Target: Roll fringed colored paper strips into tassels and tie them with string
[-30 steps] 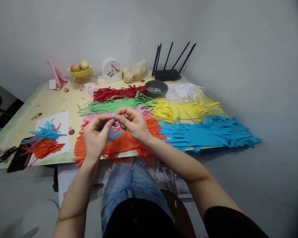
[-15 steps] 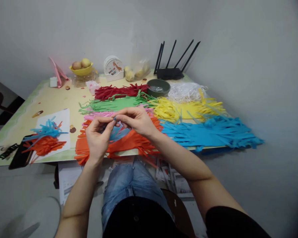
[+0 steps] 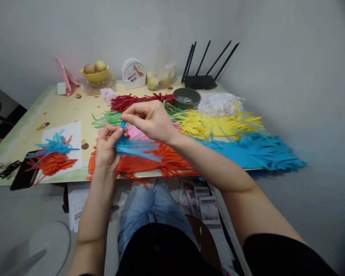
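In my left hand (image 3: pixel 105 149) is a small blue fringed paper tassel (image 3: pixel 139 148), gripped between thumb and fingers. Its loose strips trail to the right above the orange fringed paper (image 3: pixel 140 165). My right hand (image 3: pixel 151 119) is a little higher, its thumb and fingertips pinching the upper end of a short blue band that rises from the left hand. Behind and below the hands lie pink fringed paper (image 3: pixel 134 131) and green fringed paper (image 3: pixel 105 118), partly covered. A larger blue fringed sheet (image 3: pixel 232 151) spreads to the right under my right forearm.
Yellow (image 3: pixel 221 126) and dark red fringed paper (image 3: pixel 140 100) lie farther back, near a dark green bowl (image 3: pixel 186 97) and white strips (image 3: pixel 218 104). A router (image 3: pixel 200 81) stands by the wall. At left, blue and orange tassels (image 3: pixel 53 163) rest on white paper beside a phone (image 3: pixel 24 174).
My right hand has risen away from the left, drawing the blue band upward between them. The left hand has turned slightly, and the tassel's strips now show hanging out to the right.
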A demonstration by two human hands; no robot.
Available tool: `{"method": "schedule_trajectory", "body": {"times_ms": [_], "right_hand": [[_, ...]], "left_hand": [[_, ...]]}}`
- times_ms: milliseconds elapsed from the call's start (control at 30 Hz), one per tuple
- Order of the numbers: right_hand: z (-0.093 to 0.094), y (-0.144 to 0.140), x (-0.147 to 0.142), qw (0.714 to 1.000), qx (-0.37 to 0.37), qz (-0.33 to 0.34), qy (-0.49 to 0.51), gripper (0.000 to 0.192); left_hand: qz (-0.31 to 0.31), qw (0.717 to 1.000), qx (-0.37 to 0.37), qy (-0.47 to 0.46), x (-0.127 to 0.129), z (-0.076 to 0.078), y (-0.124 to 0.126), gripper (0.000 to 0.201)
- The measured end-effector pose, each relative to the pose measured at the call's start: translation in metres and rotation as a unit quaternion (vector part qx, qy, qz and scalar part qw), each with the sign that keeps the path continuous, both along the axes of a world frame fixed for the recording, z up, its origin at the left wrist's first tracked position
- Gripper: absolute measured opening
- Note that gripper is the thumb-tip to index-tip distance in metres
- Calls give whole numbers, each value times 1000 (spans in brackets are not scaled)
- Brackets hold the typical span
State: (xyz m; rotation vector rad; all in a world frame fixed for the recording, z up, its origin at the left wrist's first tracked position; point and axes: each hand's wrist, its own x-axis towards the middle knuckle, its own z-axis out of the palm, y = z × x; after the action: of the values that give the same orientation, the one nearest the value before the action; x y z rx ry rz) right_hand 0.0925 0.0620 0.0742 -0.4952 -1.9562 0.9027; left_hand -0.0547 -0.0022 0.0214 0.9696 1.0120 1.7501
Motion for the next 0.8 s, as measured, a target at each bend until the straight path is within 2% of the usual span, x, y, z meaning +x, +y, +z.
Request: {"method": "schedule_trajectory", "body": {"times_ms": [100, 200, 267, 333, 367, 400, 467, 500, 567, 600, 700, 800], "right_hand": [[3, 5, -12, 999, 21, -30, -16, 23], [-3, 12, -25, 999, 19, -41, -6, 28], [-12, 18, -31, 1000, -5, -18, 4, 33], [-24, 28, -30, 999, -36, 18, 8, 37], [-30, 33, -28, 998, -48, 26, 5, 39], [-37, 39, -24, 998, -54, 22, -2, 40], [-51, 52, -15, 998, -41, -21, -49, 38], [-59, 57, -10, 995, -20, -46, -91, 33], [-75, 66, -3, 976, 35, -83, -200, 26], [-83, 69, -1, 959, 65, -89, -261, 26], [-107, 74, 5, 901, 123, -58, -413, 32], [-126, 78, 12, 873, 130, -11, -470, 32]], "left_hand": [[28, 1000, 2, -4, -3, 1, 1, 48], [62, 997, 5, 37, -8, -5, 1, 47], [68, 994, -10, 85, -26, -12, 2, 43], [99, 980, -30, 173, -67, -16, 6, 43], [132, 962, -38, 238, -94, -15, 9, 44], [199, 929, -34, 310, -126, -13, 12, 40], [317, 819, -47, 477, -189, -2, 17, 19], [337, 764, -69, 546, -216, 3, 20, 10], [322, 735, -93, 589, -251, 9, 24, 6], [298, 735, -104, 600, -259, 8, 26, 8], [211, 744, -137, 619, -257, -11, 22, 19], [141, 746, -168, 628, -252, -36, 9, 29]]}}
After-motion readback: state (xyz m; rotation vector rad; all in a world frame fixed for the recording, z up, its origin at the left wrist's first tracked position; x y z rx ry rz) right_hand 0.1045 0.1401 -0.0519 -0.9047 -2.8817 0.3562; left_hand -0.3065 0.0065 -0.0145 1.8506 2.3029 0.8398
